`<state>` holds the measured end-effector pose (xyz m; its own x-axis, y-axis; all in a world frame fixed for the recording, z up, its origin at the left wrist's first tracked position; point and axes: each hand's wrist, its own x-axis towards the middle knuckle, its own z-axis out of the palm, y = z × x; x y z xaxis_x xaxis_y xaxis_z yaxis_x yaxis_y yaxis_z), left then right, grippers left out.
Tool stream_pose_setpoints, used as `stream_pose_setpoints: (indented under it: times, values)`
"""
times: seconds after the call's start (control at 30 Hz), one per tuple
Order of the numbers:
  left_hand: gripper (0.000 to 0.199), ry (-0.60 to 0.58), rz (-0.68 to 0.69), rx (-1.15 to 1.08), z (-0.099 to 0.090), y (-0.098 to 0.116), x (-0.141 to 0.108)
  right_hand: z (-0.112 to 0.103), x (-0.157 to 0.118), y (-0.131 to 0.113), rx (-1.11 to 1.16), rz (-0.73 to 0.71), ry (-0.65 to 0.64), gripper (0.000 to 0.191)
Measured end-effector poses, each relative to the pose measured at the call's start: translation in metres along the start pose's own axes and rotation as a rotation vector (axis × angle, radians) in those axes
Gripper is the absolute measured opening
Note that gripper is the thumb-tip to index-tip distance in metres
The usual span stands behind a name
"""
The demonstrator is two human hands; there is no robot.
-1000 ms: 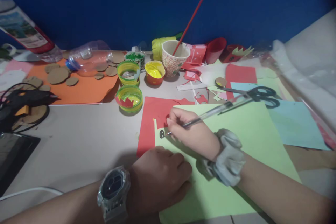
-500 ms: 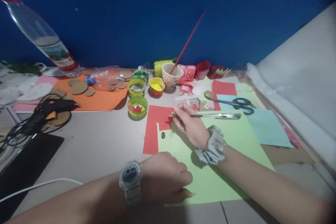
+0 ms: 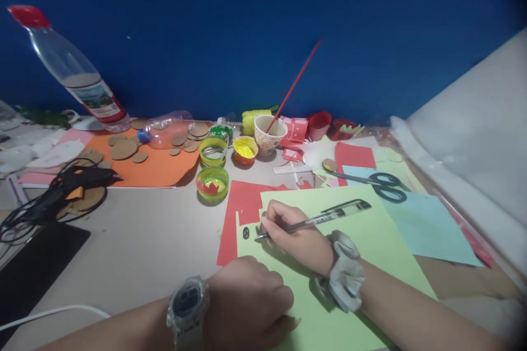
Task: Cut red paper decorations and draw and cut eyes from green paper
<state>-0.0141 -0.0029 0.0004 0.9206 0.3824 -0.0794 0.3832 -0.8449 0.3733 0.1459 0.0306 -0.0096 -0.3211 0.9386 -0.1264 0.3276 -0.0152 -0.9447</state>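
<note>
My right hand (image 3: 298,238) grips a clear-barrelled pen (image 3: 329,214), its tip low over a light green sheet of paper (image 3: 341,263). Beside the tip, a small black oval drawing (image 3: 246,233) is on the sheet; a second dark mark next to it is partly covered by my fingers. My left hand (image 3: 249,301) rests, loosely curled, on the lower left of the green sheet, with nothing seen in it; its palm side is hidden. Red paper (image 3: 227,247) lies under the green sheet's left edge.
Scissors (image 3: 385,185) lie at right on light blue paper (image 3: 436,225). Behind stand a cup (image 3: 269,140) with a red stick, a yellow paint pot (image 3: 245,151) and green-rimmed containers (image 3: 212,184). At left are a glue gun (image 3: 82,178), a bottle (image 3: 78,74) and a black slab (image 3: 37,263).
My right hand has moved down from the red paper to the drawn ovals, and the pen tip now points at the second mark. The left hand stays on the sheet. The view has shifted slightly.
</note>
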Motion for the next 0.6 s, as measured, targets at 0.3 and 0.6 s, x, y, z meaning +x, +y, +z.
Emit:
stream_pose_setpoints:
  times: [0.3, 0.6]
  values:
    - [0.025, 0.130, 0.008, 0.016, 0.011, 0.002, 0.002, 0.014, 0.000, -0.008, 0.041, 0.122, 0.063, 0.024]
    - [0.025, 0.096, 0.014, 0.042, 0.008, 0.002, 0.002, 0.013, 0.002, 0.000, -0.063, 0.045, 0.032, 0.026]
